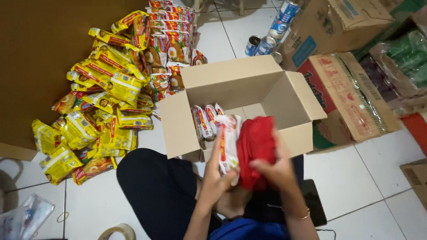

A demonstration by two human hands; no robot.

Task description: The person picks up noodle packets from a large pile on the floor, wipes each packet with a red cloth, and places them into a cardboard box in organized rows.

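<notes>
Where the frame begins at the lower left, a clear plastic bag lies on the white tile floor, with a roll of tape at the bottom edge just right of it. Above these, a loose heap of yellow noodle packets spreads from the middle left up to the top centre, its upper part made of red-and-white packets, against a brown panel filling the upper left. At centre stands an open cardboard box, flaps up, with a few white-and-red packets standing on edge against its left inner wall. Just below the box, the left hand is closed around a white-and-red packet, held upright over the box's near edge. Beside it, touching, the right hand grips a red packet, fingers wrapped over its lower right side; a thin bracelet sits on that wrist. Dark-clothed knees fill the bottom centre. Upper right of the box lie several blue-and-white tins, then printed cardboard cartons and green wrapped bundles at the far right.
</notes>
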